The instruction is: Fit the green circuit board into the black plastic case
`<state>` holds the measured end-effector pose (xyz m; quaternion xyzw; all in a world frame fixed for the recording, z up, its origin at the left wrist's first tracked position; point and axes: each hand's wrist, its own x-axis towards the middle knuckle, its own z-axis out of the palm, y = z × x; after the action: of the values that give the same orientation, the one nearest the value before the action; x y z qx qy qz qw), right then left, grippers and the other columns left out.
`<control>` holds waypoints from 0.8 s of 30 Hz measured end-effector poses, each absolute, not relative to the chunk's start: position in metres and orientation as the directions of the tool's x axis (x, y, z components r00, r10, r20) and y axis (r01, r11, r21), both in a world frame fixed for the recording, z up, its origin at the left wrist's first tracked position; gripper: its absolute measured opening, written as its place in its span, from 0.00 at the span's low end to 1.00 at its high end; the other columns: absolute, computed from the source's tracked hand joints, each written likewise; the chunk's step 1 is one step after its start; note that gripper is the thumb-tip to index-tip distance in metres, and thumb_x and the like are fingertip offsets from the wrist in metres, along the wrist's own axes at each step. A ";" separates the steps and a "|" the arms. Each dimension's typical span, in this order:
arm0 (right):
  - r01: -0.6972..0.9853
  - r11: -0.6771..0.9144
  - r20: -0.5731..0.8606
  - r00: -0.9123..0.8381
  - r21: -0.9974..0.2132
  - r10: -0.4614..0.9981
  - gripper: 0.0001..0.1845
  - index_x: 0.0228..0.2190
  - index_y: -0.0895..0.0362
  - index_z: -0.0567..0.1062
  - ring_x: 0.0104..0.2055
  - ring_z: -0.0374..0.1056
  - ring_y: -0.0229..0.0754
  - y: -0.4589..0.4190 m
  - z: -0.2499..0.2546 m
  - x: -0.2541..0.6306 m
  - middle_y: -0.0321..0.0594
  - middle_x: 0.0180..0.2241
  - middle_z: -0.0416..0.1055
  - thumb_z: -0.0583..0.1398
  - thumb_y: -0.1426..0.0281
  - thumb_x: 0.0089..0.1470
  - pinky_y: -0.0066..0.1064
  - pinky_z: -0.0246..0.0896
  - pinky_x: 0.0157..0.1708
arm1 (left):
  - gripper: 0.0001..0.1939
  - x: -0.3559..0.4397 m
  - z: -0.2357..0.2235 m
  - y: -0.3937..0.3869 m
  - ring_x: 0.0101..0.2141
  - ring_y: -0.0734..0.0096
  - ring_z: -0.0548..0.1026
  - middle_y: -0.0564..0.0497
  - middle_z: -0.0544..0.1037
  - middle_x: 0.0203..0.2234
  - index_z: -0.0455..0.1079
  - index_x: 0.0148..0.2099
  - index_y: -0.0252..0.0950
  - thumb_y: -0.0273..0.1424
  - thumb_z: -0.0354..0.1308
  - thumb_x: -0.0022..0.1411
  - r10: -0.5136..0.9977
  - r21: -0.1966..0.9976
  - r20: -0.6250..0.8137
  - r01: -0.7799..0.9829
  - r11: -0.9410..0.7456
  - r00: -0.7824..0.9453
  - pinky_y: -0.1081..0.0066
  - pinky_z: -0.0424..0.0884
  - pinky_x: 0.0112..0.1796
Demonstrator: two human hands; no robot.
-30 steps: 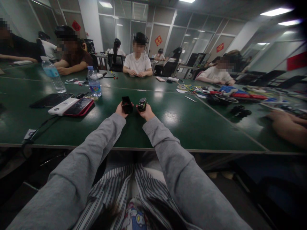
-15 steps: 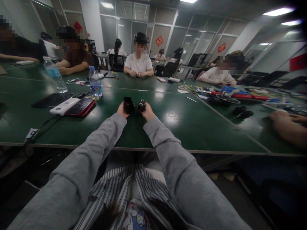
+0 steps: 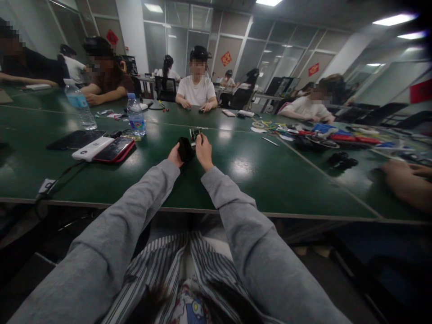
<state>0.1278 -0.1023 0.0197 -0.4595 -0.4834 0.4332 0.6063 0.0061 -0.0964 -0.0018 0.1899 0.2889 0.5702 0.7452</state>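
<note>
In the head view, my left hand (image 3: 175,155) is closed round a black box-shaped casing (image 3: 186,150), its dark side turned up toward me. Just right of it, my right hand (image 3: 204,153) grips a small electronic part (image 3: 195,133) with pale metal and dark pieces. That part sits close to the casing's upper right edge; whether the two touch I cannot tell. Both hands are above the green table (image 3: 189,189), and the right fingertips are partly hidden behind the hand.
To the left lie a white power bank (image 3: 92,149), a red-edged phone (image 3: 116,150) and a dark tablet (image 3: 74,140). Two water bottles (image 3: 136,116) stand behind them. On the right are a thin pale stick (image 3: 270,141), tangled cables (image 3: 280,127) and a co-worker's hand (image 3: 407,180).
My right hand has turned over, its back now toward me, and brought the electronic part up and left, nearer the casing. The left hand has tilted the casing slightly.
</note>
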 end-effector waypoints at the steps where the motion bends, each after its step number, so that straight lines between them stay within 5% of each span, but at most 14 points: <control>1: 0.005 0.259 0.255 0.198 -0.966 0.947 0.14 0.51 0.49 0.74 0.66 0.69 0.47 -0.103 0.019 0.126 0.41 0.51 0.80 0.58 0.61 0.66 0.48 0.59 0.67 | 0.26 0.007 -0.001 -0.097 0.44 0.57 0.84 0.40 0.84 0.43 0.68 0.66 0.30 0.40 0.45 0.77 0.960 0.613 -0.213 -0.740 0.277 0.184 0.60 0.76 0.52; 5: 0.208 0.392 0.434 0.220 -0.896 0.874 0.14 0.49 0.53 0.76 0.67 0.67 0.52 -0.105 0.013 0.122 0.47 0.56 0.77 0.60 0.62 0.65 0.51 0.53 0.71 | 0.26 0.010 0.001 -0.099 0.45 0.54 0.84 0.40 0.85 0.42 0.70 0.66 0.31 0.40 0.45 0.78 0.957 0.622 -0.232 -0.730 0.284 0.175 0.59 0.75 0.53; 11: 0.318 0.371 0.420 0.101 -0.873 0.902 0.22 0.59 0.54 0.70 0.73 0.57 0.52 -0.106 0.009 0.119 0.48 0.67 0.67 0.55 0.60 0.68 0.55 0.41 0.75 | 0.25 0.009 -0.002 -0.096 0.44 0.53 0.84 0.41 0.85 0.39 0.72 0.63 0.29 0.41 0.46 0.77 0.958 0.646 -0.243 -0.711 0.278 0.153 0.59 0.76 0.52; 24: 0.181 0.421 0.443 0.109 -0.889 0.890 0.19 0.49 0.52 0.74 0.76 0.50 0.53 -0.104 0.004 0.116 0.49 0.62 0.70 0.61 0.55 0.63 0.55 0.46 0.74 | 0.23 0.006 -0.002 -0.099 0.45 0.52 0.84 0.40 0.85 0.43 0.72 0.64 0.36 0.39 0.47 0.76 0.957 0.617 -0.249 -0.737 0.277 0.151 0.56 0.78 0.50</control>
<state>0.1159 -0.1043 0.0044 -0.4482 -0.5971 0.2980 0.5948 0.0059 -0.0986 -0.0022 0.1786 0.3076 0.5743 0.7374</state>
